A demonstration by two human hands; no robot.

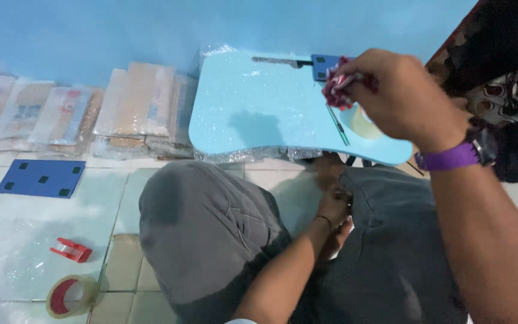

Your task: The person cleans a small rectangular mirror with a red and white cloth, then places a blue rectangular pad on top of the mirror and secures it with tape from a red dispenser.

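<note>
The right hand (pixel 400 96) pinched a red cloth (pixel 338 89) on the blue tabletop (pixel 253 114); the left hand (pixel 333 207) below it, fingers unclear; wiping looked unfinished.

Tiled floor (pixel 7 180), tape roll (pixel 67 296), blue panel (pixel 42 177)

The left hand (pixel 333 207) is half hidden under the light-blue table board (pixel 259 114) – its grip is not clear.

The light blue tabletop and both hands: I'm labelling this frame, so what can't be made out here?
Head view only:
- Left hand: fingers hidden between the knees, under the light blue tabletop.
- Right hand: red-and-white bundle partly covered by fingers; kind unclear.
- Wrapped packages: blurred by film.
</note>
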